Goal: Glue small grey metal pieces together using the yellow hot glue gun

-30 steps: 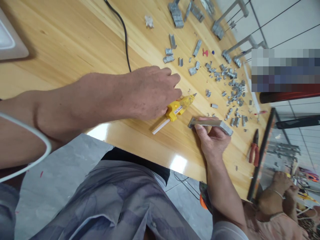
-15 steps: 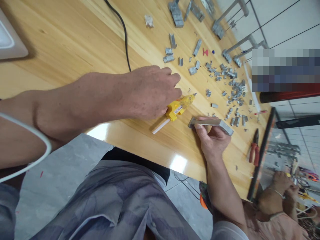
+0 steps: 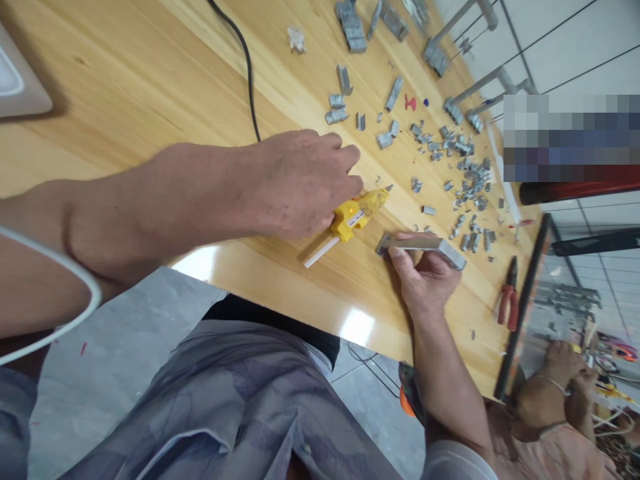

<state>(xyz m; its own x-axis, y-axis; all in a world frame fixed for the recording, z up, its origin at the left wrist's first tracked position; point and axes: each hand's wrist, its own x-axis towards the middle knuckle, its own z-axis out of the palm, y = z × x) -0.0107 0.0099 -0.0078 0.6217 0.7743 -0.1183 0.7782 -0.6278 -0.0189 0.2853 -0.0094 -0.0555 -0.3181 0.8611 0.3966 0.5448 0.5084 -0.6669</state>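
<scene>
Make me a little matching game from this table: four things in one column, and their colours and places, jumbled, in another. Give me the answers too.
Things:
1. Pliers
2. Glue gun
3. Cord
4. Metal piece

Colours and places:
A. Grey, held in the right hand
B. Black, curving across the table
C. Red-handled, lying on the table
D. Yellow, held in the left hand

Right pairs: 1-C, 2-D, 3-B, 4-A
</scene>
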